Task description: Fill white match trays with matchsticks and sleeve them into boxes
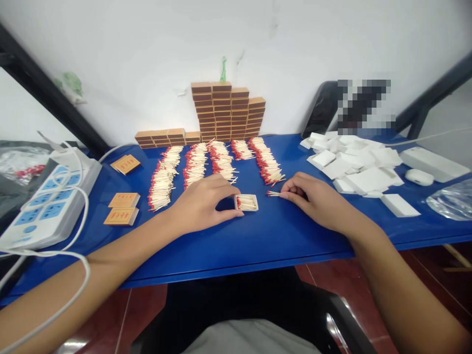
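Between thumb and fingers, my left hand (206, 204) holds a small white matchbox tray (251, 208) near the middle of the table. Red-tipped matches (246, 202) lie inside the tray. To its right, my right hand (308, 196) pinches a few matches (273, 193), their red heads pointing left toward the tray. Behind both hands, loose matches are laid out in several rows, one of them a long row (266, 161) just beyond my right hand and another (162, 179) at the left.
Matchboxes (230, 115) are stacked against the wall. More orange boxes (121, 216) lie at left beside a power strip (47, 196) with looping white cables. A heap of white trays (354, 160) sits at right, near an earbud case (419, 177) and a phone (320, 109).
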